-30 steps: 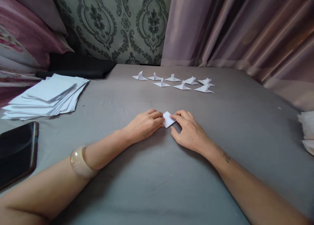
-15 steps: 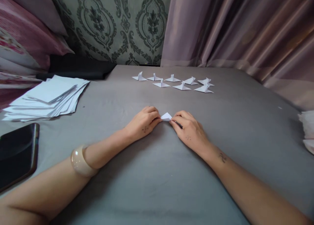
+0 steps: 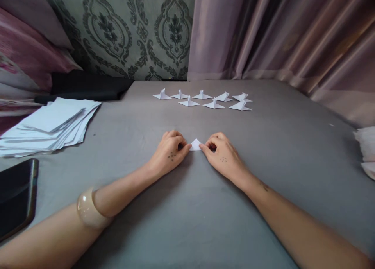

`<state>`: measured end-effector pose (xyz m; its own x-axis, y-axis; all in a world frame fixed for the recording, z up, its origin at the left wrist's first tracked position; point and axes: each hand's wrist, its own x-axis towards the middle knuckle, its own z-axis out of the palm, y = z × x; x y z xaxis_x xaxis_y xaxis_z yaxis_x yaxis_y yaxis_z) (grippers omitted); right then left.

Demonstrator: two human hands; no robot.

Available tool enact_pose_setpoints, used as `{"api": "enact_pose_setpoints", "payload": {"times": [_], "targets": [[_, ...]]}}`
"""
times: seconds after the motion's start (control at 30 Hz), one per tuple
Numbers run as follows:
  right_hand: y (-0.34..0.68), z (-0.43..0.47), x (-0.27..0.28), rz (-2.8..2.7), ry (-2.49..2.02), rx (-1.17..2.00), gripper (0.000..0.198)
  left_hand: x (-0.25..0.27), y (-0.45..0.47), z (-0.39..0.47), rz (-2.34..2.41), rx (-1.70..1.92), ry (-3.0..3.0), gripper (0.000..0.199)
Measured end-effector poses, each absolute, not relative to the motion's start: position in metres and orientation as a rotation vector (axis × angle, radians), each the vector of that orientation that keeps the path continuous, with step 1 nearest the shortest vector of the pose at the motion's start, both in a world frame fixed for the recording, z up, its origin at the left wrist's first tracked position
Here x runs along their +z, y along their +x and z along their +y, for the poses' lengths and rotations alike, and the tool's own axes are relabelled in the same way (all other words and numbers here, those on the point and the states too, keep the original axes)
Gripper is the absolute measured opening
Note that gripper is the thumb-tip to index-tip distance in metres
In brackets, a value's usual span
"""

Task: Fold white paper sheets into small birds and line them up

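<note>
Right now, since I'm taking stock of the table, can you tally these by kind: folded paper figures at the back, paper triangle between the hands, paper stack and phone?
Folded paper figures: 8
Paper triangle: 1
Paper stack: 1
Phone: 1
Total: 11

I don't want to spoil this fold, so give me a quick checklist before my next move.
1. Left hand on the small white folded-paper triangle: ok, at its left corner.
2. Right hand on it: ok, at its right corner.
3. Triangle's edges exactly aligned: cannot tell, too small.
4. Winged white folded-paper figures apart from both hands: ok, farther back.
5. Stack of white paper sheets squared up: not ok, edges uneven.
</note>
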<state>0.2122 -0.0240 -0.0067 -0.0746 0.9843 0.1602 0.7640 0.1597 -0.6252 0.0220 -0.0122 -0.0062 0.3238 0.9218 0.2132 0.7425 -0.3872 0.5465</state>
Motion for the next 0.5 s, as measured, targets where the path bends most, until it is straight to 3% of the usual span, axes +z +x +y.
{"api": "enact_pose_setpoints", "payload": {"times": [0.5], "targets": [[0.2107, -0.0168, -0.0085, -1.909, -1.711, 0.541, 0.026, -0.0098, 0.0212, -0.0085, 1.503, 0.677, 2.227, 0.023]]}}
